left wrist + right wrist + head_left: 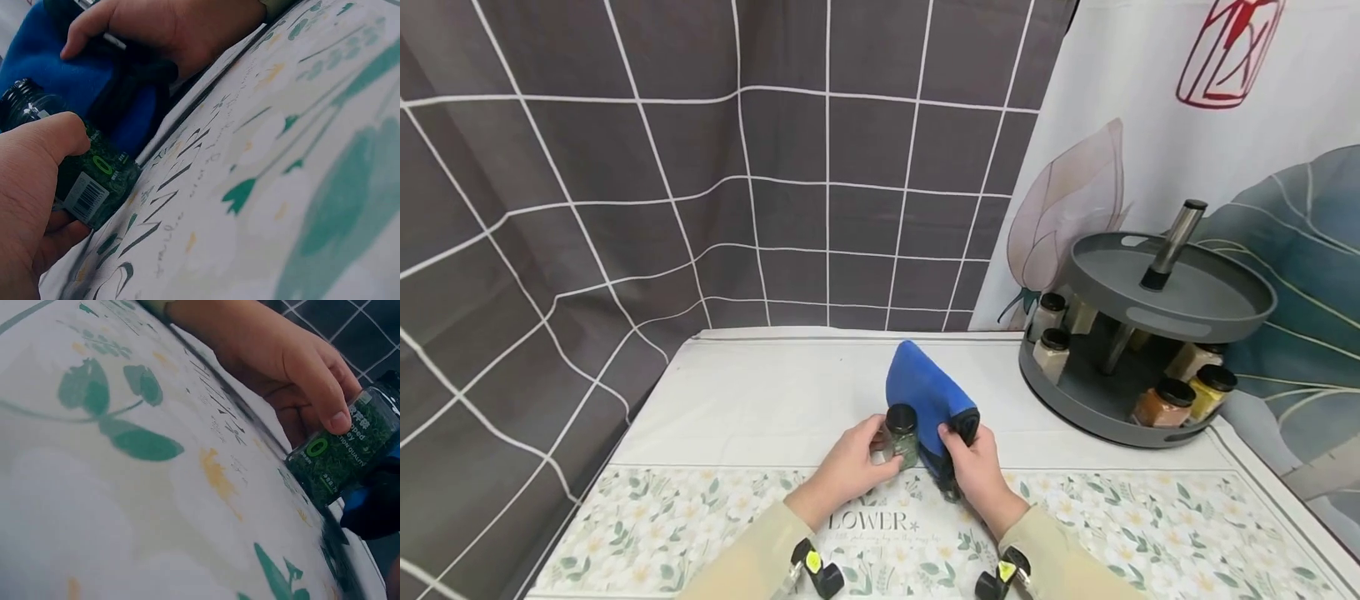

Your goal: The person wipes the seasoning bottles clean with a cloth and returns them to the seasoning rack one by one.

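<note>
My left hand (854, 460) grips a small clear spice jar (904, 446) of dried green herbs with a black lid. The jar is upright, close to the table surface; whether its base touches I cannot tell. In the left wrist view the jar's barcode label (87, 196) faces the camera, and in the right wrist view green and white print shows on the jar (340, 450). My right hand (976, 467) holds a folded blue cloth (917, 383) with a black edge, thumb on top. The cloth is right beside the jar.
At the right stands a grey two-tier turntable rack (1180, 323); several black-lidded spice jars, one with yellow contents (1210, 392), sit on its lower tier. A floral mat (700, 533) covers the near part of the white table (760, 392). A grey gridded curtain (782, 142) hangs behind.
</note>
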The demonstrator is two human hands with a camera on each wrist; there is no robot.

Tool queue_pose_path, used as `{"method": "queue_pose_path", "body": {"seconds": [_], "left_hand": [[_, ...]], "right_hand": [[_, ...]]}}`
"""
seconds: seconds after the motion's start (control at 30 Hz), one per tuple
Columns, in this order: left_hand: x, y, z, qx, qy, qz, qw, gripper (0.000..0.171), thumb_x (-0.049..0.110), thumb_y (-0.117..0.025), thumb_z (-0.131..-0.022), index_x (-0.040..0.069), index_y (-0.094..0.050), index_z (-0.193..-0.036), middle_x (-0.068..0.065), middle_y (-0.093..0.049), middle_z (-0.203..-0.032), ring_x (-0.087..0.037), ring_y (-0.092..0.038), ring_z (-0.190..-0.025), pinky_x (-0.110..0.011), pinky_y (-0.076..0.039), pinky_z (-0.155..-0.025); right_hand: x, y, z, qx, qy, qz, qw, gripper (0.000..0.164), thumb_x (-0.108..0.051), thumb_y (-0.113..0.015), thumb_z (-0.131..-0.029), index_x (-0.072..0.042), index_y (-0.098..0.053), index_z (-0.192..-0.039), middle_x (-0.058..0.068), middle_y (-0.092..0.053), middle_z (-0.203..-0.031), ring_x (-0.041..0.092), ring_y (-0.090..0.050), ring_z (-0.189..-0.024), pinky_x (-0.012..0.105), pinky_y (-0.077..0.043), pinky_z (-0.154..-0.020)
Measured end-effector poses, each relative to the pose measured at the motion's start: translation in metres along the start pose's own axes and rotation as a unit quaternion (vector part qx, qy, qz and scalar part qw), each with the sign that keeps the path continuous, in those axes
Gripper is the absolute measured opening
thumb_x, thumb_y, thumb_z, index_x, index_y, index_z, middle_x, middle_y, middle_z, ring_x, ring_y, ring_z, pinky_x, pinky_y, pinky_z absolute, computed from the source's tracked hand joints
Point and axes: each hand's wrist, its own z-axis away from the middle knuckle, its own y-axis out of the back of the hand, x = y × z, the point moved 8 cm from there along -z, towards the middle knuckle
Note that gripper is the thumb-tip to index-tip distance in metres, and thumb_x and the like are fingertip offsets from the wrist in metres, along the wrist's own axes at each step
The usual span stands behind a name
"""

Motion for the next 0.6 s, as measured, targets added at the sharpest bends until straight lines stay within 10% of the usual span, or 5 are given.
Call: {"method": "queue_pose_path", "body": {"seconds": [0.3,0.6], "left_hand": [[0.001,0.002,-0.001,0.0,-0.004,-0.008,1.0,0.053,0.02,-0.074,-0.09,0.006,-0.054,-0.137,-0.007,-0.063,-0.124,-0.021,-0.065,-0.111,-0.031,-0.053,-0.096],[-0.002,-0.001,-0.001,-0.009,0.004,-0.001,0.9999,0.052,0.022,-0.073,-0.092,0.005,-0.054,-0.137,-0.007,-0.062,-0.125,-0.021,-0.065,-0.114,-0.03,-0.053,-0.097]], "right_hand": [[-0.013,0.003,0.002,0.034,0.086,0.043,0.995,0.023,0.0,-0.065,-0.093,0.01,-0.067,-0.114,0.022,-0.071,-0.111,0.017,-0.066,-0.103,0.025,-0.05,-0.094],[-0.006,0.003,0.002,0.034,0.061,0.057,0.996,0.014,-0.001,-0.066,-0.092,0.009,-0.069,-0.102,0.018,-0.072,-0.098,0.011,-0.064,-0.089,0.022,-0.051,-0.084]]}}
